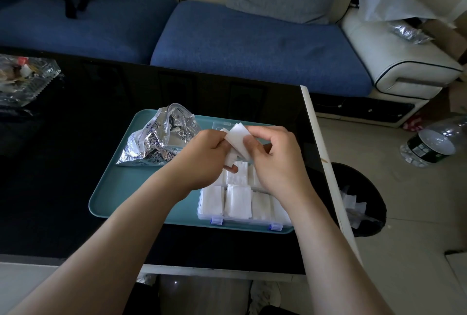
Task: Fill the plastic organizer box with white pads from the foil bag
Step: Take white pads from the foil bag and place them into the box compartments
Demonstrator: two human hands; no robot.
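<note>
Stack of white pads [238,139] pinched betw. both hands, held just above far half of organizer box [242,220]. Left hand [208,156] curled round lower end of stack; right hand [276,159] gripping upper end w/ thumb and fingers. Box open, on right part of teal tray [131,188], close to tray's front-right corner. Near row of compartments packed w/ stored pads [237,201]; more in row behind, partly hidden by hands. Foil bag [161,140] crumpled, mouth open, at tray's far-left corner, just left of left hand. Tray by right edge of table [63,175], toward front. Glass dish [25,79] at table's far-left. Black bin [366,180] on floor beside table's right edge.
</note>
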